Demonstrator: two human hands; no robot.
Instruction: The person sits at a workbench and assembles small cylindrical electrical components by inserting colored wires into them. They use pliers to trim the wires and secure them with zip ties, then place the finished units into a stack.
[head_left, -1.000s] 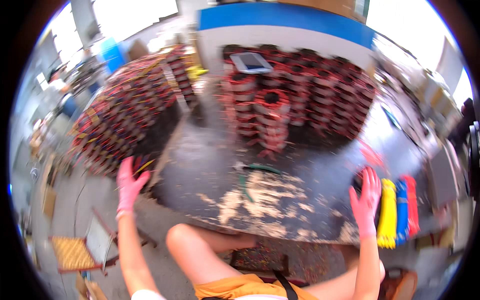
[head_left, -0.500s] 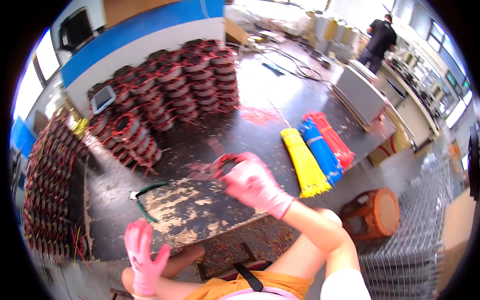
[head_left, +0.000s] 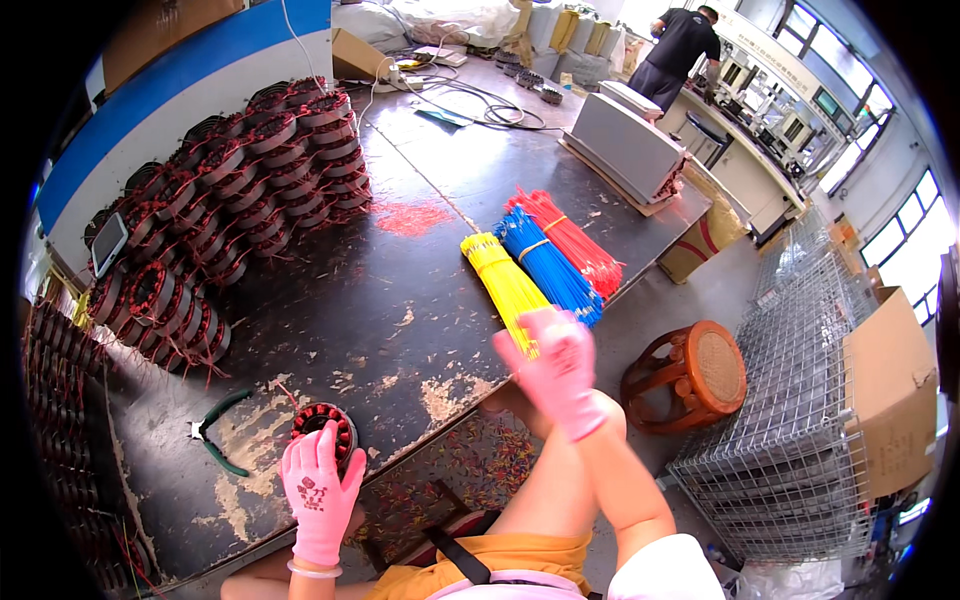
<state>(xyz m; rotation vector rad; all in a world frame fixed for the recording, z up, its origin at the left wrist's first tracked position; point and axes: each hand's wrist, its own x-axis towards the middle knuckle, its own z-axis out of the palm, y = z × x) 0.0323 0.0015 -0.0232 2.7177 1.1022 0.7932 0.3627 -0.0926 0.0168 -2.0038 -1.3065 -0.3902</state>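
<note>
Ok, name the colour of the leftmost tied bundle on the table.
The leftmost bundle is yellow, clearest in the head view.

A head-worn fisheye looks down on the hands point(head_left: 320, 488).

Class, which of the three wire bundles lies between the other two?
The blue bundle: it alone is flanked on both sides, by the yellow bundle (left) and the red bundle (right).

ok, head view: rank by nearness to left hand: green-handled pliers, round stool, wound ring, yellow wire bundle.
1. Wound ring: touching the left hand, by the table's near edge.
2. Green-handled pliers: on the table, to its left.
3. Yellow wire bundle: on the table, rightward.
4. Round stool: far right, on the floor.
</note>
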